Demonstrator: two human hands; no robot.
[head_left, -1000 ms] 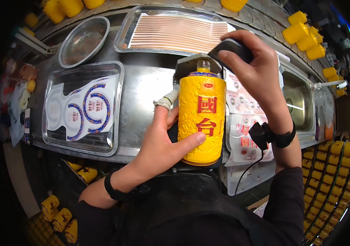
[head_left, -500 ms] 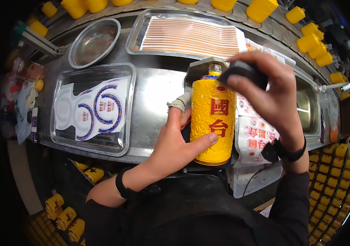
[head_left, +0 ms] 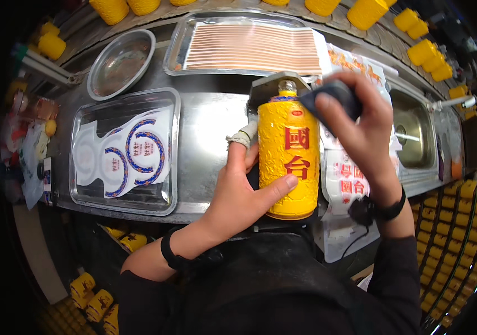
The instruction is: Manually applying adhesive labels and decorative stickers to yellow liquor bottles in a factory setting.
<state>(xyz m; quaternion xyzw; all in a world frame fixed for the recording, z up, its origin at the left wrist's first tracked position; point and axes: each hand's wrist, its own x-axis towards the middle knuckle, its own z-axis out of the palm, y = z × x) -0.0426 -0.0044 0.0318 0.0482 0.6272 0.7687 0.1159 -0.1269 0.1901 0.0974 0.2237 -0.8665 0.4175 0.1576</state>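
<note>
Holding the yellow bottle at the near edge of the table is the left hand. The right hand has in its grip a blurred dark block, perhaps touching the bottle.

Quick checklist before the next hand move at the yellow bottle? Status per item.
1. Left hand on the yellow bottle: ok, thumb across its front, fingers at its left side.
2. Fabric-like finger cover on a left fingertip: ok.
3. Right hand gripping the dark block-like tool: ok, though motion-blurred.
4. Tool touching the blue patterned band below the bottle's neck: cannot tell; it overlaps the right shoulder in view.
5. Patterned label sheet clear of both hands: ok, in the left tray.
</note>
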